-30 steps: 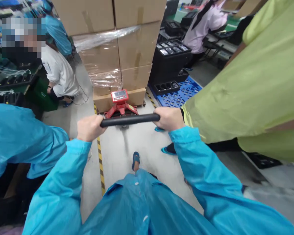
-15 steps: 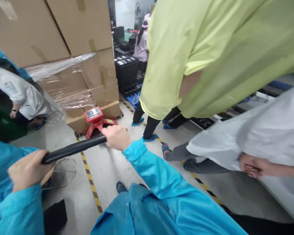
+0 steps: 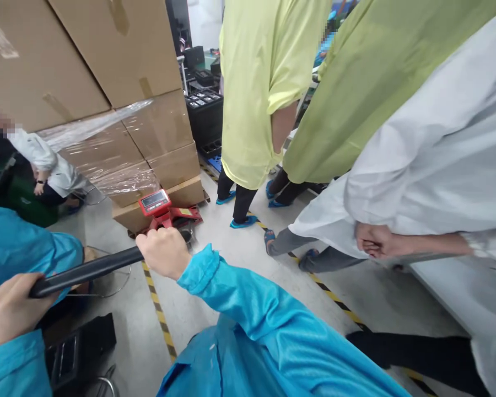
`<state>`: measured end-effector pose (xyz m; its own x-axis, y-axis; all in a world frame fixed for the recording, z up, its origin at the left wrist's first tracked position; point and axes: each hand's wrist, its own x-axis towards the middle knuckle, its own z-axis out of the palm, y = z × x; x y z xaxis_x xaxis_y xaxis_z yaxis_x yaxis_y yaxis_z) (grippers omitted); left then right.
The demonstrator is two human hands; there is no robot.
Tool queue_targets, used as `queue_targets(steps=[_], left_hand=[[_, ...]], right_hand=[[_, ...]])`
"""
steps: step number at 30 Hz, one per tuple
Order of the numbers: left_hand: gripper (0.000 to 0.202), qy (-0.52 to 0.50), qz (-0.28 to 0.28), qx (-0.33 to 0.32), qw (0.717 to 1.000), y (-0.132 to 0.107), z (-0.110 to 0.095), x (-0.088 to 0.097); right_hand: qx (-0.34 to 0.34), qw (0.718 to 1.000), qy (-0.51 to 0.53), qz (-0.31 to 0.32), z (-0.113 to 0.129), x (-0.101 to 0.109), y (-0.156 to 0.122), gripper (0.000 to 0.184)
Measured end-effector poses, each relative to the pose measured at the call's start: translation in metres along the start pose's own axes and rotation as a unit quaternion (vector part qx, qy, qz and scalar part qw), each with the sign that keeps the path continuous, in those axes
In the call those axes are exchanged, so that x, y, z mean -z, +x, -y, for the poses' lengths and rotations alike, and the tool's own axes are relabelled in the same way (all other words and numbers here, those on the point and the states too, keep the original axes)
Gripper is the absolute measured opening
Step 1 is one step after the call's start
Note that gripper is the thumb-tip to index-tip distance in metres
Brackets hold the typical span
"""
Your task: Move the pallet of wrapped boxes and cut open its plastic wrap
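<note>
Two hands on a pallet-jack bar, with people close on the right

Head view: the left hand (image 3: 12, 309) and right hand (image 3: 163, 252) are both closed around the black handle (image 3: 86, 270), one near each end. It slants at near left, with the red pallet jack (image 3: 155, 204) and its display just beyond the right hand. Tall stacked cartons (image 3: 161, 129), partly under clear stretch wrap (image 3: 99, 124), stand at far left.

A second ago the bar lay level and central, with the cartons straight ahead. Bar and load now sit left in view and more people show on the right; some of this may be the head turning. The grip looks unbroken, though the bar appears aslant to the load.

Open floor (image 3: 240, 251) lies between the left striped tape (image 3: 157, 311) and right striped tape (image 3: 334, 300). Two yellow coats (image 3: 248, 94) and a white-coated person (image 3: 421, 149) crowd the right edge; a blue-sleeved person (image 3: 28, 237) sits tight beside the bar on the left, leaving little room there.
</note>
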<state>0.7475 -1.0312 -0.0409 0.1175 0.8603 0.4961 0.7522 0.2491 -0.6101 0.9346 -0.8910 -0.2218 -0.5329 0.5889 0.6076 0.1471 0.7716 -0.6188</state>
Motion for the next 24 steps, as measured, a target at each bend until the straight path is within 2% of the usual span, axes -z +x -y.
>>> queue_targets(steps=[3,6,8,11,13,16,19,24], left_hand=[[0.020,0.007,-0.059,-0.074,0.995,-0.023,-0.021,0.024],[0.020,0.025,-0.088,-0.126,0.988,-0.052,-0.028,0.042],[0.020,0.048,-0.082,-0.137,0.986,-0.073,-0.028,0.050],[0.019,0.085,-0.028,-0.099,0.991,-0.105,-0.033,0.064],[0.015,0.096,0.000,-0.073,0.993,-0.126,-0.040,0.075],[0.011,0.094,0.013,-0.076,0.993,-0.158,-0.058,0.093],[0.011,0.100,0.010,-0.071,0.992,-0.187,-0.085,0.108],[0.013,0.130,0.003,-0.036,0.991,-0.224,-0.143,0.132]], right_hand=[[-0.018,1.000,-0.005,0.024,0.019,0.005,-0.031,0.018],[-0.030,0.998,-0.015,0.055,0.037,0.010,-0.064,0.016],[-0.045,0.996,-0.023,0.072,0.047,0.014,-0.086,0.014],[-0.066,0.992,-0.037,0.096,0.063,0.021,-0.116,0.014],[-0.069,0.990,-0.046,0.112,0.074,0.025,-0.136,0.015],[-0.068,0.988,-0.059,0.123,0.086,0.029,-0.169,0.014],[-0.051,0.990,-0.078,0.101,0.082,0.031,-0.204,0.010],[0.009,0.995,-0.098,0.026,0.054,0.035,-0.254,0.007]])
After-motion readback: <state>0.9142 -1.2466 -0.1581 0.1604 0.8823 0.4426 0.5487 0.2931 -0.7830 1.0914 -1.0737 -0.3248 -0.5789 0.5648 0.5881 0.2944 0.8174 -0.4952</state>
